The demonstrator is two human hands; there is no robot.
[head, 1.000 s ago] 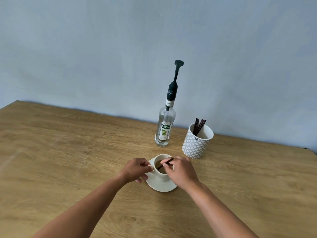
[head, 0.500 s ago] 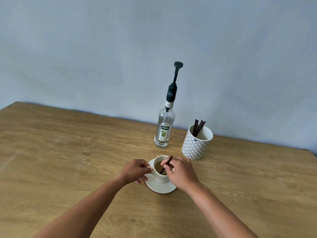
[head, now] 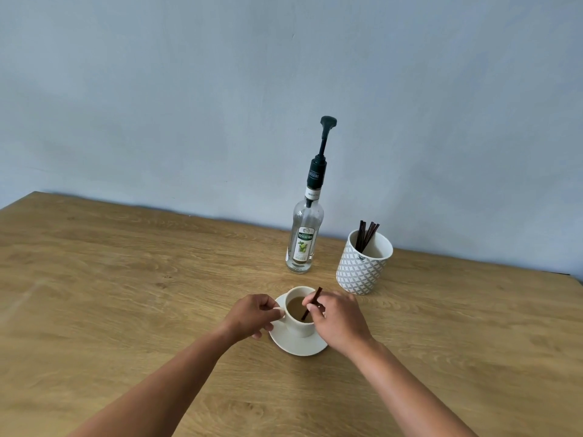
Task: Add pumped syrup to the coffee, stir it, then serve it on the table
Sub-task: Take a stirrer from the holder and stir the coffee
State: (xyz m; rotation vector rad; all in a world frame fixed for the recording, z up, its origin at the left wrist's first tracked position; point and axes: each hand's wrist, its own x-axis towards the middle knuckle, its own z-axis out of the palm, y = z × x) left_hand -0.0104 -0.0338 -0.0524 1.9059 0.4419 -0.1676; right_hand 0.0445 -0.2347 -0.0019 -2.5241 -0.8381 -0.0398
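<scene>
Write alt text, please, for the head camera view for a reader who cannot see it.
A person's right hand holds a stirrer in a white cup of coffee on a saucer, while the left hand grips the cup. Behind, on the wooden table, stand a pump-topped syrup bottle and a patterned pot of stirrers.

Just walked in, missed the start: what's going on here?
A person is stirring coffee. The right hand pinches a dark stirrer dipped in the cup, which sits on a saucer; the left hand grips the cup at its handle side. The pump syrup bottle stands untouched behind, beside a patterned pot of spare stirrers.
</scene>
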